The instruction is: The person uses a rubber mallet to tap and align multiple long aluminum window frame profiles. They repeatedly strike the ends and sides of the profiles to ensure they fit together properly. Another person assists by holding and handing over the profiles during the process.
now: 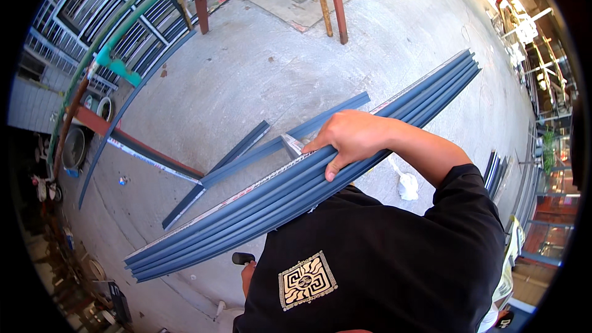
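A long bundle of blue-grey grooved profiles (234,231) slants across in front of me, from low left to upper right. Over its middle my right hand (354,139) is closed, the thumb on the near side and the fingers at the far edge. My left hand (247,276) shows only in part beside my black shirt. It is closed around a tool with a black, rounded end (242,258), whose remaining part is hidden. Just beyond the bundle, a joined blue-grey profile frame (246,159) with a slanted crosspiece rests on a stand.
A red-brown beam (142,148) of the stand reaches left toward a bent green pipe (148,9). Red and yellow legs (335,3) stand farther off. Metal frames (123,9) lean at the far left. A white crumpled thing (407,186) lies on the concrete floor (246,55). Dark profiles (493,172) lie right.
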The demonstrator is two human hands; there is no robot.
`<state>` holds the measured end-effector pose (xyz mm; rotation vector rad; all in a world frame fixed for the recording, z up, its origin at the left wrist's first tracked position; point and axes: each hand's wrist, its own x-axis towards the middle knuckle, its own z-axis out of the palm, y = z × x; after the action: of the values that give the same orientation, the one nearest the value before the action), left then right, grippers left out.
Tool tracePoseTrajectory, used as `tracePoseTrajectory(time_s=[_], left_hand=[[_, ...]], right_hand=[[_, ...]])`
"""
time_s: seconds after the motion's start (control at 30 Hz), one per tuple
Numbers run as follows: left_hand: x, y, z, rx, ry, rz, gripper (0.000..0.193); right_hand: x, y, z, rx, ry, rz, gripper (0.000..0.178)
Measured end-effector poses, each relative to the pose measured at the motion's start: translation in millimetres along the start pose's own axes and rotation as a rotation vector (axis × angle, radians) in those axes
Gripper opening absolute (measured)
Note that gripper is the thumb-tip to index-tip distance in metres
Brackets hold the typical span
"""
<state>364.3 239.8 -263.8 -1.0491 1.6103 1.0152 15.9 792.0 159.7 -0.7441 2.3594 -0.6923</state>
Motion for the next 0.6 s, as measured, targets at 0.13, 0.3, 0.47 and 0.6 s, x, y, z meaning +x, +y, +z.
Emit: tracePoseTrajectory(time_s=[0.13,0.3,0.47,0.6], left_hand=[[5.6,84.9,17.2,0.076,0.006,0.041,0.022],[0.6,188.0,64.0,0.109,-0.001,0.100,0.022],[-11.3,291.0,120.4,0.107,-0.015,0.157,0.022],[-13.7,341.2,155.5,0.111,-0.022,0.164,0.023]], right_hand=[[-36.9,44.3,-34.1,0.013,0.015,0.012,0.070],[-78.0,106.0,-90.5,0.077,0.058,-0.059,0.072],[-111.3,160.7,-155.0,0.070,0.050,-0.045,0.069],[-121.4,197.1,-200.5,0.076,0.036,-0.021,0.068]])
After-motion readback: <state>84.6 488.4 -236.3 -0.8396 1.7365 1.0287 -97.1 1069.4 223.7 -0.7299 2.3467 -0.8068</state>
